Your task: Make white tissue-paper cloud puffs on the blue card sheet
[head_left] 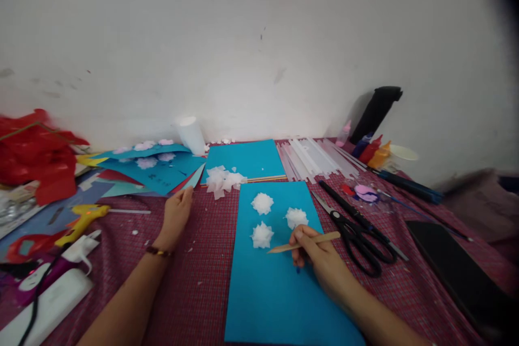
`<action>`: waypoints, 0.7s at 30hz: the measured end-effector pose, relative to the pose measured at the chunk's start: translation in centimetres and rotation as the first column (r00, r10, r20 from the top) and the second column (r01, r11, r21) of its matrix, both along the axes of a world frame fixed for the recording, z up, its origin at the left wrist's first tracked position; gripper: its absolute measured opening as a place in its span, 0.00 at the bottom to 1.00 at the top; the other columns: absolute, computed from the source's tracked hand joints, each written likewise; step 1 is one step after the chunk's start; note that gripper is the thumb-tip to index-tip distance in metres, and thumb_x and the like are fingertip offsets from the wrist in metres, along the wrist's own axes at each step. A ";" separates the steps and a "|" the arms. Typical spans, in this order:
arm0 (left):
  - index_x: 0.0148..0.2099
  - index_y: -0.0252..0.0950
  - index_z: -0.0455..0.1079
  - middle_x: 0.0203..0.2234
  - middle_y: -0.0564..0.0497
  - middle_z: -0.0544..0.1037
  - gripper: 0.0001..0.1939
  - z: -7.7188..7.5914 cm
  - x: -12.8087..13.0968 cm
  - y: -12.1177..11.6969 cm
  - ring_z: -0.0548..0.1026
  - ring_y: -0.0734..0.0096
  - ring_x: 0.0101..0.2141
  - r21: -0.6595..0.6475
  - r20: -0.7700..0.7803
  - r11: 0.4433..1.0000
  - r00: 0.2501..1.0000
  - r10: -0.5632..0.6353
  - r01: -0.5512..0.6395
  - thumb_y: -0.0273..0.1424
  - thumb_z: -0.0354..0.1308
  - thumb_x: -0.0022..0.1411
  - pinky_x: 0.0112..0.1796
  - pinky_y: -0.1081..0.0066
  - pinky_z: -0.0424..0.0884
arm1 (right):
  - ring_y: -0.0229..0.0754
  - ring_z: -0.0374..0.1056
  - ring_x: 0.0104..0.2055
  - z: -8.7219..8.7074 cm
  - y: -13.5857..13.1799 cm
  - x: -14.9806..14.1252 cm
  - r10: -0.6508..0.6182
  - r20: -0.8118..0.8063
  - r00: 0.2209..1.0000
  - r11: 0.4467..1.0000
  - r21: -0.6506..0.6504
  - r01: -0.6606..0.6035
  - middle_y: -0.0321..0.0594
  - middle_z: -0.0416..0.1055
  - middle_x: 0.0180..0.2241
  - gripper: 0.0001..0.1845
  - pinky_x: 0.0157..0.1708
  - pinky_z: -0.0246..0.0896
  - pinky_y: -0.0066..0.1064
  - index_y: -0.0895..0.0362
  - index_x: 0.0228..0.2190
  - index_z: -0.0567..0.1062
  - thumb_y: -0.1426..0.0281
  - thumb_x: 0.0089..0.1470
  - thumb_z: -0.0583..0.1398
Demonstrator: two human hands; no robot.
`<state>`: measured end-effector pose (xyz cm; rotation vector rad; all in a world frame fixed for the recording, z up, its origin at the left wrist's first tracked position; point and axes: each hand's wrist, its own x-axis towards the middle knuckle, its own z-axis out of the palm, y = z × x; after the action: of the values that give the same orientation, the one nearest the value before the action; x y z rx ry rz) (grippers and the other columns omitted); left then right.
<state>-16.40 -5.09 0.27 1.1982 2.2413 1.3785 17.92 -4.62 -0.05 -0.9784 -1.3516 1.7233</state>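
My right hand (pixel 310 246) is closed round a flat wooden craft stick (pixel 284 247) with a pointed end aimed left. It is over a blue sheet of card (pixel 259 297), beside one of three white tissue-paper puffs (pixel 263 204) on its upper part. A small dark blue spot shows just below the fingers. My left hand (pixel 178 213), with a beaded bracelet (pixel 159 251) at the wrist, has its fingers curled near the edge of some coloured papers (pixel 197 177). Whatever it may hold is hidden. Loose white tissue pieces (pixel 223 179) lie between the hands, farther back.
Black-handled scissors (pixel 359 232) and a black utility knife (pixel 344 203) lie to the right, near a dark phone-like slab (pixel 454 270). A yellow glue gun (pixel 83 221) and a white power strip (pixel 48 308) are at left. Glue sticks (pixel 316 157) lie near the wall.
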 end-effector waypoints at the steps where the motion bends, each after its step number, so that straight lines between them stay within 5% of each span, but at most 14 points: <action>1: 0.23 0.37 0.61 0.13 0.59 0.60 0.17 0.2 -0.1 0.3 0.59 0.74 0.18 -0.021 -0.001 1.000 1.000 -0.003 0.003 0.41 0.50 0.58 0.20 0.74 0.53 | 0.34 0.61 0.19 0.0 0.0 0.0 -0.001 0.007 1.000 1.000 0.002 0.001 0.32 0.66 0.17 0.20 0.21 0.52 0.26 0.57 0.25 0.70 0.54 0.55 0.56; 7: 0.28 0.32 0.69 0.16 0.58 0.66 0.12 0.8 -0.3 2.9 0.64 0.77 0.17 -0.270 0.083 0.959 0.994 -0.072 0.092 0.35 0.59 0.59 0.20 0.75 0.59 | 0.35 0.61 0.19 0.1 -0.2 0.0 0.026 -0.004 1.000 1.000 0.004 -0.026 0.33 0.66 0.17 0.21 0.21 0.53 0.28 0.57 0.24 0.70 0.52 0.54 0.56; 11: 0.43 0.31 0.69 0.34 0.50 0.74 0.11 0.7 0.2 4.3 0.73 0.74 0.29 -0.341 0.164 0.931 0.984 -0.074 0.127 0.35 0.55 0.64 0.30 0.70 0.72 | 0.35 0.61 0.19 0.1 -0.3 0.1 0.036 -0.015 0.999 0.999 0.009 -0.036 0.33 0.66 0.17 0.20 0.22 0.53 0.28 0.57 0.24 0.70 0.53 0.54 0.57; 14: 0.45 0.32 0.69 0.37 0.49 0.74 0.12 0.7 0.6 4.7 0.74 0.71 0.32 -0.286 0.218 0.949 0.974 -0.068 0.130 0.34 0.55 0.64 0.32 0.68 0.73 | 0.36 0.61 0.19 0.0 -0.2 0.1 0.036 -0.018 0.999 0.999 0.013 -0.035 0.33 0.67 0.17 0.20 0.21 0.54 0.28 0.57 0.25 0.70 0.53 0.53 0.57; 21: 0.23 0.36 0.55 0.16 0.60 0.62 0.17 1.6 1.9 1.0 0.61 0.81 0.18 0.027 0.421 0.983 0.890 -0.176 0.182 0.34 0.63 0.49 0.21 0.78 0.59 | 0.35 0.62 0.20 0.1 -0.2 0.5 -0.009 -0.032 0.999 0.999 0.030 0.010 0.33 0.67 0.18 0.18 0.22 0.56 0.28 0.57 0.25 0.71 0.56 0.56 0.57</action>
<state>-14.51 -4.10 1.89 0.9601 1.7910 1.3886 18.40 -4.79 0.06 -0.9348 -1.3472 1.6996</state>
